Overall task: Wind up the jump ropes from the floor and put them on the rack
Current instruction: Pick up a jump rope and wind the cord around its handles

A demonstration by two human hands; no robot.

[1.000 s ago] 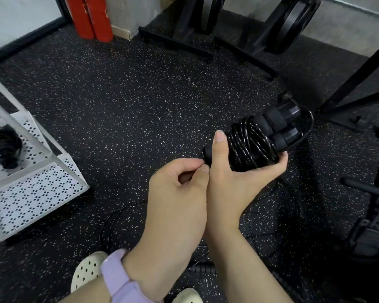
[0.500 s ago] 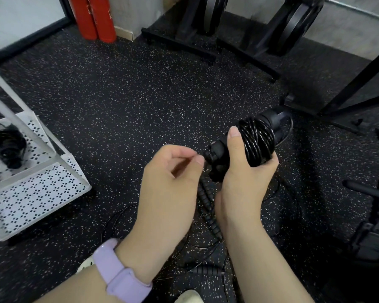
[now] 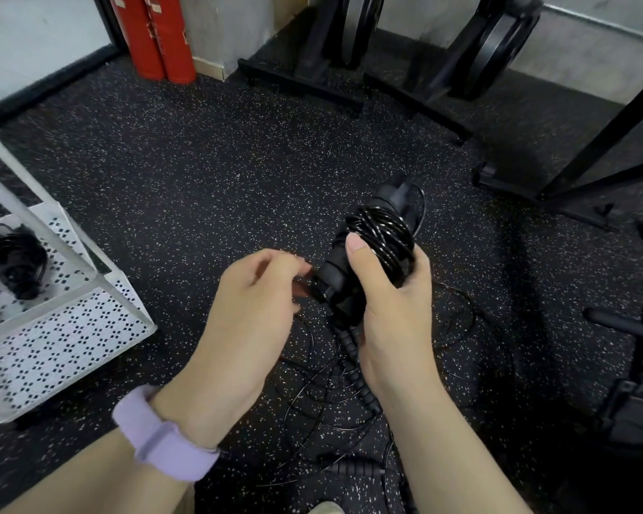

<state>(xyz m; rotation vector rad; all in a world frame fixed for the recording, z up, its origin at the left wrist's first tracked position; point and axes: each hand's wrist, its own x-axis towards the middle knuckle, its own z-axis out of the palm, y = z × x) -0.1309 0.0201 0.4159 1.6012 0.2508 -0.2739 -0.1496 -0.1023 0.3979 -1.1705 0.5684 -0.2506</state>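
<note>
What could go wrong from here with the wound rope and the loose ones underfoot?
1. The right hand holds the wound jump rope by thumb and fingers only; if the left hand fumbles the end at its fingertips, the coils may spring loose.
2. Loose ropes lie tangled on the floor below; stepping toward the white rack could snag a foot.

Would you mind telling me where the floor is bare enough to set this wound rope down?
Bare floor lies between the white rack, the red cylinders and the plate stands. Under both hands it is crowded: loose ropes tangle there. The rack's shelf already holds a wound rope, with bare room in front of it.
</note>
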